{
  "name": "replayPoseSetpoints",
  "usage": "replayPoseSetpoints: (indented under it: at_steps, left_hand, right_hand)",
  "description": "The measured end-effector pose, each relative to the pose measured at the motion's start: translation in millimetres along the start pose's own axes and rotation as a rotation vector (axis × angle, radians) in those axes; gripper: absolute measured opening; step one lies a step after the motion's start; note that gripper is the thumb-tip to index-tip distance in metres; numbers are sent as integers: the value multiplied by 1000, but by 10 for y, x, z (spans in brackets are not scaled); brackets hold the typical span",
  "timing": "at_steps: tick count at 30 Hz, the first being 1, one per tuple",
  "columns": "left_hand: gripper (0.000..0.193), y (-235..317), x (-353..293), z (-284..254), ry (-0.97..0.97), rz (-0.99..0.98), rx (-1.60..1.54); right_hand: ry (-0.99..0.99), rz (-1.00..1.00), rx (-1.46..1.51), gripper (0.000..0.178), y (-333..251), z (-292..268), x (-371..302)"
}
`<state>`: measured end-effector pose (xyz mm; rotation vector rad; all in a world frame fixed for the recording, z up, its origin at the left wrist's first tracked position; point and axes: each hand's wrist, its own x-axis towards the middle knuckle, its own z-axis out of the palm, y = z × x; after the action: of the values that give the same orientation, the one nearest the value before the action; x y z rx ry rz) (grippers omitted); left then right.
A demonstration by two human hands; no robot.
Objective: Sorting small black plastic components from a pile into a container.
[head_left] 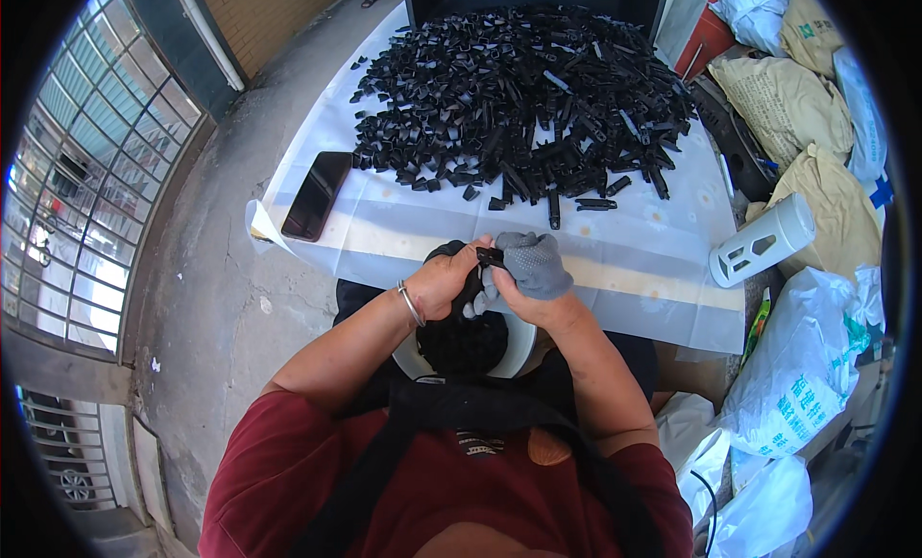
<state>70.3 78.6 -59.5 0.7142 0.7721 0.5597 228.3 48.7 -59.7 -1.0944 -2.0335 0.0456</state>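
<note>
Observed holding black part point(491, 258) between left hand point(449, 278) and right hand point(530, 275), at near edge of sheet point(624, 260).
Noted at left: thumb and fingers closed on part, bracelet point(411, 304) at wrist. Noted at right: grey glove point(538, 260), fingers curled inward, closed on same part. Cannot tell exact placing of each fingertip. Sighted just below in view: bowl point(524, 349) with black contents. Logged on sheet: heap point(519, 97) of black pieces beyond, phone point(317, 195) to left. Logged at right edge: white holder point(780, 229), tilted.

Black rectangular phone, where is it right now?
In the head view, the black rectangular phone lies on the left side of the white table cover, beside the near-left edge of the heap of small black pieces.
</note>
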Motion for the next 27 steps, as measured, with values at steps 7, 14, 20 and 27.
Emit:
replayPoseSetpoints:
  at_steps: [7,14,20,27]
  left_hand:
    - [36,101,-65,-1,165,153,49]
    - [37,154,-123,87,286,422,508]
    - [39,127,-117,95,406,662,765]
    - [27,104,-104,58,395,940,1137]
  right_hand:
    - [-112,347,19,26,-237,-312,121]
    - [-126,194,-141,25,-244,-249,18]
    - [-217,249,-187,21,-347,-290,99]
    - [-32,48,-264,7,-305,-128,31]
